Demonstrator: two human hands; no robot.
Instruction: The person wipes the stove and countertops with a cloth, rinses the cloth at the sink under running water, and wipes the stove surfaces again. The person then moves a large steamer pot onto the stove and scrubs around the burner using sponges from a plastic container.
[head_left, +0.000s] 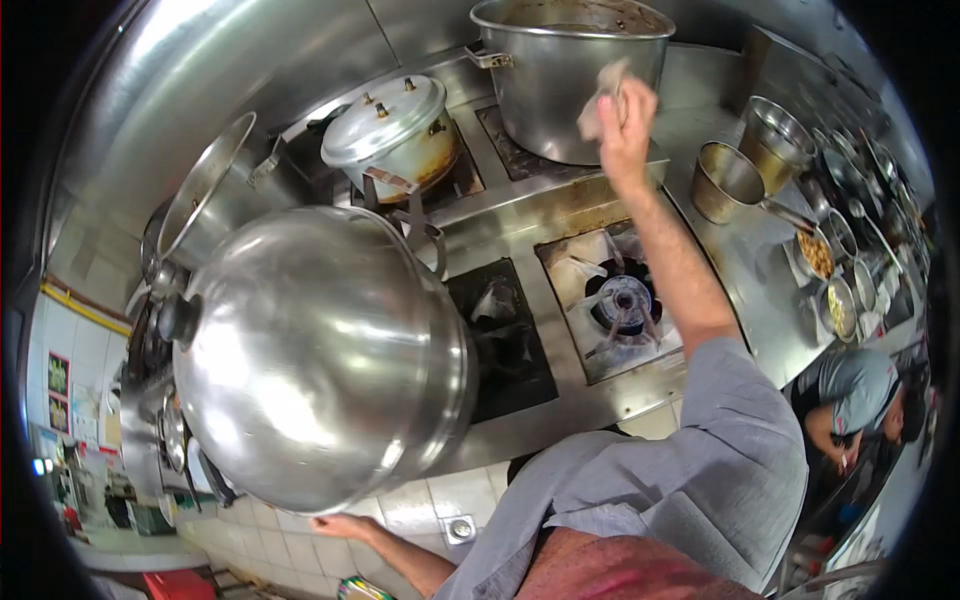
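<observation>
Big shiny domed steel vessel (320,350) sits over the L end of the steel stovetop's (553,335) front edge; the left hand (345,527) is by the vessel's lower rim, grip hidden, so can't tell if it's holding on. Tall round steel stockpot (560,95) stands nr. the stovetop's back-right corner; before its wall the right hand (628,115) grasps a small beige cloth (592,122), blurred, so contact w/ the stockpot is unclear. Step in hand, prob.: cloth work at the stockpot's near side. Next move likely calls for a firm hold on the cloth, w/ skin kept off metal that may be hot. Surface: lidded aluminium pot (380,150), scorched low down, nr. the back edge, L of the stockpot; round gas burner (623,305), uncovered, nr. the front-right corner. Room: steel back wall (330,40), pale floor tiles (410,500), steel side counter (770,320) along the stovetop's R edge, co-worker in grey (855,385) beyond the counter's front-right corner, long-handled metal saucepan (722,185) toward the counter's back edge, sm. bowl of brownish chunks (816,255) nr. its R edge.
</observation>
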